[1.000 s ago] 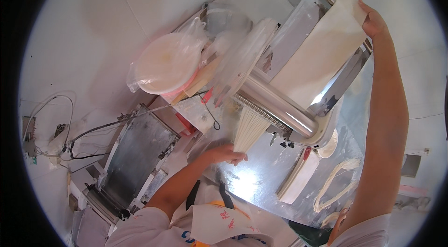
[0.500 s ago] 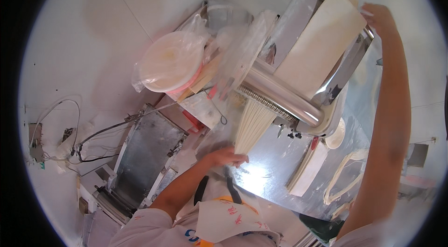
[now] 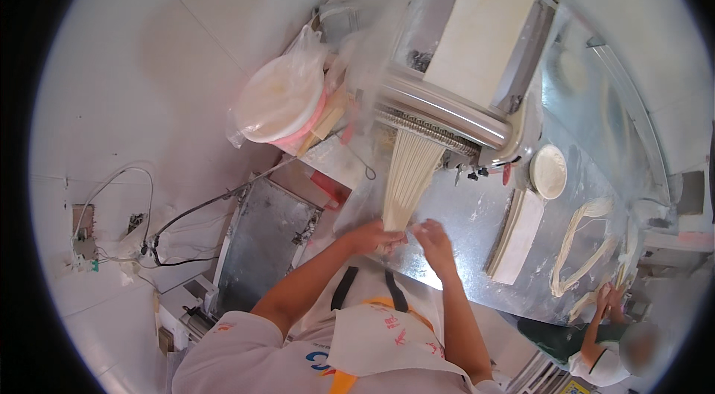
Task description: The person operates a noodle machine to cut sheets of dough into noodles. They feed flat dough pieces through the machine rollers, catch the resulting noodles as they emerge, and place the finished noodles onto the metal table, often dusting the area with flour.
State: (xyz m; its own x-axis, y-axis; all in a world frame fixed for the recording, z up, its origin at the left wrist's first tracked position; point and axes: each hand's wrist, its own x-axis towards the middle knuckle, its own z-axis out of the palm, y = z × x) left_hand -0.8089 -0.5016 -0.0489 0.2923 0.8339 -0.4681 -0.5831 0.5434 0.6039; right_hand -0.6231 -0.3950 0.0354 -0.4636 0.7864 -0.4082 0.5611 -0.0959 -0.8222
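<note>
Head view: person stands at a steel noodle cutter [image 3: 439,107], both forearms coming up from the lower edge. A flat dough sheet [image 3: 488,18] lies on the machine's sloped feed tray, above the shiny roller [image 3: 447,109]. Below the roller a band of cut noodle strands [image 3: 408,178] hangs straight down to the hands.

Left hand [image 3: 376,236]: at the lower end of the strands, fingers curled loosely around them, touching. Looks like a light grasp, not a tight pinch; fingertips partly hidden by the noodles.

Right hand [image 3: 432,234]: just beside the left, right of the strand ends, fingers half curled and slightly spread. Can't tell whether it actually touches the strands or sits just off them.

Around it: floured metal worktable [image 3: 477,223] under the machine. On it, right of the hands, a folded slab of dough [image 3: 518,234] on edge, a small round white dish [image 3: 548,170] near the machine's end, and a long dough strip [image 3: 581,249] looped further right. Left of the cutter a pink basin [image 3: 287,100] wrapped in a clear plastic bag. Lower left, a grey metal box [image 3: 261,245] with cables [image 3: 179,219] running to a wall socket.

Lower right corner: another person in a white cap, hands [image 3: 609,297] together at the table edge by the strip's end.
</note>
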